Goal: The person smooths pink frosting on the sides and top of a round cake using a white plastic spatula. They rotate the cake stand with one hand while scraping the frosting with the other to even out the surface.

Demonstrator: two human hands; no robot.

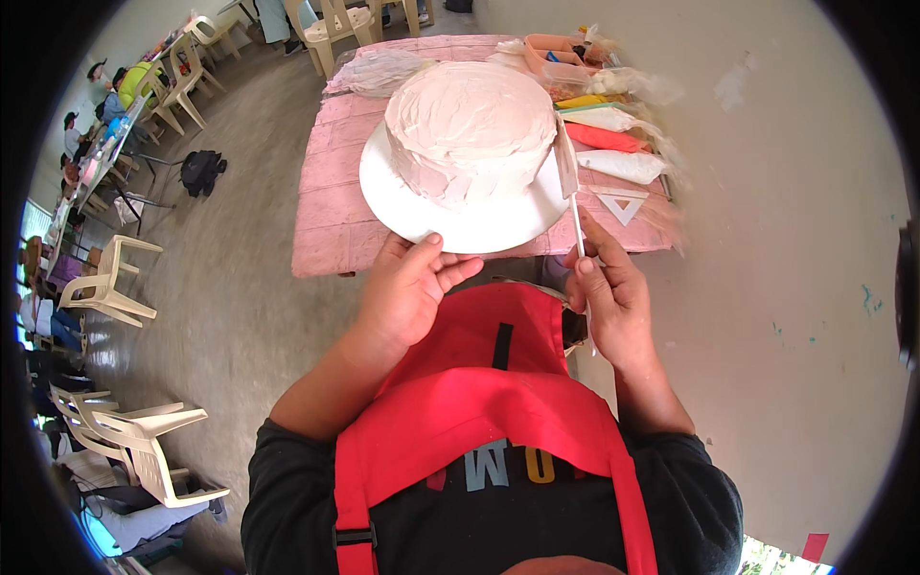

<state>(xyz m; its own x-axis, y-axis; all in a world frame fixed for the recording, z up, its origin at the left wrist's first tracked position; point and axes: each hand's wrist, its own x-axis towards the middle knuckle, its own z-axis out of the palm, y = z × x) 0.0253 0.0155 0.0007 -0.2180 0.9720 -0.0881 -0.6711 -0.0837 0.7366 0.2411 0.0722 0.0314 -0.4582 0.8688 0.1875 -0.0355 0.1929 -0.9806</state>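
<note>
A round cake (471, 108) coated in pale pink icing stands before me on a white round plate or turntable (453, 228). The icing has uneven strokes on its top and sides. My left hand (413, 291) holds the near rim of this plate, thumb on the edge and fingers partly spread beneath it. In my right hand (607, 287) is an icing spatula (567, 159) with a slim white handle. Its blade, smeared with icing, stands nearly upright at the cake's right side; whether it touches the icing is hard to tell.
Filled piping bags (622, 165) and a white triangular icing comb (622, 205) lie right of the cake on the pink-covered table (330, 194). Behind are an orange divided container (543, 54) and crumpled plastic (381, 72). A wall (776, 215) borders the right; plastic chairs (115, 277) stand left.
</note>
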